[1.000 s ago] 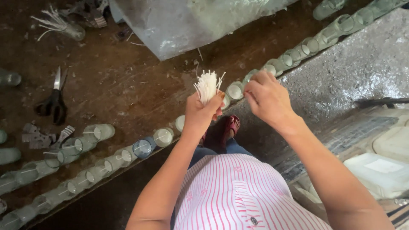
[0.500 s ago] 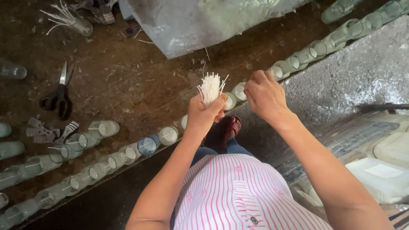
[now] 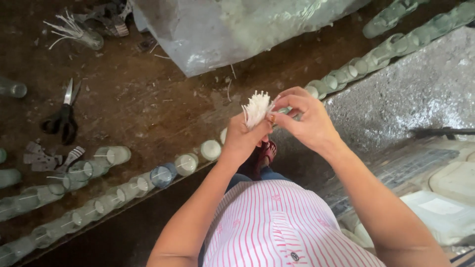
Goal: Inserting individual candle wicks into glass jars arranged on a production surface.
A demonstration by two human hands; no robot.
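The left hand [image 3: 242,141] is closed around a bundle of white wicks [image 3: 256,108], held upright above the floor [image 3: 148,104]. The right hand [image 3: 302,121] pinches at the bundle's top with its fingertips. Black scissors [image 3: 62,116] lie near the floor's left edge, beside rows of glass jars [image 3: 114,155].

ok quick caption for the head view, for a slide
Left hand grips a bundle of white wicks while the right hand pinches at it, above rows of glass candle jars.
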